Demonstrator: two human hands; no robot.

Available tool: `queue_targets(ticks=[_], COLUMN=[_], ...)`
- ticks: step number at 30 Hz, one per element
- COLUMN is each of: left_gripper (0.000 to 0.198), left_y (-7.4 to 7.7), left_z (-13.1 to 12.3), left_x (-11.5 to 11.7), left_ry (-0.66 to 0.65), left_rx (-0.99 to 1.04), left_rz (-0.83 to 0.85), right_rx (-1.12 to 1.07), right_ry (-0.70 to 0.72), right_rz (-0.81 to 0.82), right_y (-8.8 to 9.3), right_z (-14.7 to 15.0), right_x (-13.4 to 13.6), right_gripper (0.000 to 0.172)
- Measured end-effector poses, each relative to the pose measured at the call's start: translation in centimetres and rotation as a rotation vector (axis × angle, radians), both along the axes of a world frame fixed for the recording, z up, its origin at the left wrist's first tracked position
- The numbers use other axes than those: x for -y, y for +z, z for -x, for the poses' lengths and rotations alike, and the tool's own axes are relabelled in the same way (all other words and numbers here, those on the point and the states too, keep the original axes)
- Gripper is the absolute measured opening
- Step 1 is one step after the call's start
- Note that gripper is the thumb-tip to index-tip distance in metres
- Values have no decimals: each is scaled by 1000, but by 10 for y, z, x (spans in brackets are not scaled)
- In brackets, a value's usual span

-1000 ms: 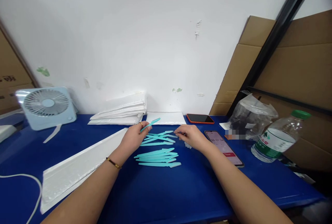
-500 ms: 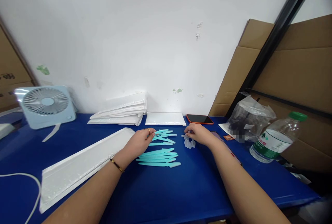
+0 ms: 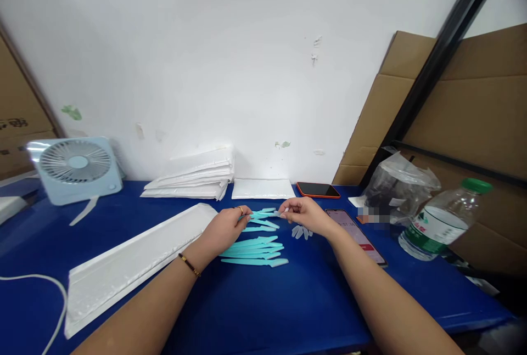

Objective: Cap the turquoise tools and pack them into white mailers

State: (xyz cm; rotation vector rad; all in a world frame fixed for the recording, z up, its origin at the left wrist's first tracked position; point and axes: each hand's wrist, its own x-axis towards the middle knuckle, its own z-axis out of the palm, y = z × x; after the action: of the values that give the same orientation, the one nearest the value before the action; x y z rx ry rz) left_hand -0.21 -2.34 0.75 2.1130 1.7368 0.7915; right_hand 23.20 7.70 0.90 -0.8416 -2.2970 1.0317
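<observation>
Blue table (image 3: 263, 311) vs white wall. Far L: small fan (image 3: 76, 168). Back centre: stack of white mailers (image 3: 193, 176), w/ one flat white envelope (image 3: 261, 187) just beside it. Long white padded strip (image 3: 135, 256) runs diagonally along L forearm, its far end near L wrist. White cable (image 3: 45, 289) at L edge. R side: orange-cased phone (image 3: 318, 189) by the wall, lit phone (image 3: 358, 237) just under R wrist, plastic bag (image 3: 397, 187), water bottle (image 3: 442, 220), cardboard (image 3: 473, 119) leaning behind. Nothing between the hands & the work.

Row of teal sticks (image 3: 255, 251) lies flat near side of the hands; looser bunch (image 3: 259, 224) right under them. A few clear caps (image 3: 301, 231) lie just below R hand, apart from the sticks.

One teal stick (image 3: 263, 214) spans the gap betw. both hands, roughly level, lifted just above the bunch.

L hand (image 3: 224, 229): thumb + forefinger pinched closed on the stick's L end, other fingers curled. R hand (image 3: 307, 213): fingertips (image 3: 285, 214) pinched closed on the R end; too small to tell if a cap sits there.
</observation>
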Motion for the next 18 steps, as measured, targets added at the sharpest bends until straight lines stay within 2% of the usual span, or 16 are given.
queue_targets(ticks=[11,18], left_gripper=[30,28], left_y=[1,-6], left_z=[-1,-8], left_x=[0,-4], left_ry=[9,-72], left_rx=[-6,-50], left_rz=[8,38], right_rx=[-37,-21], right_ry=[-4,43], right_rz=[17,-53], right_y=[4,-2], right_z=[4,20], right_x=[7,18], right_gripper=[26,20])
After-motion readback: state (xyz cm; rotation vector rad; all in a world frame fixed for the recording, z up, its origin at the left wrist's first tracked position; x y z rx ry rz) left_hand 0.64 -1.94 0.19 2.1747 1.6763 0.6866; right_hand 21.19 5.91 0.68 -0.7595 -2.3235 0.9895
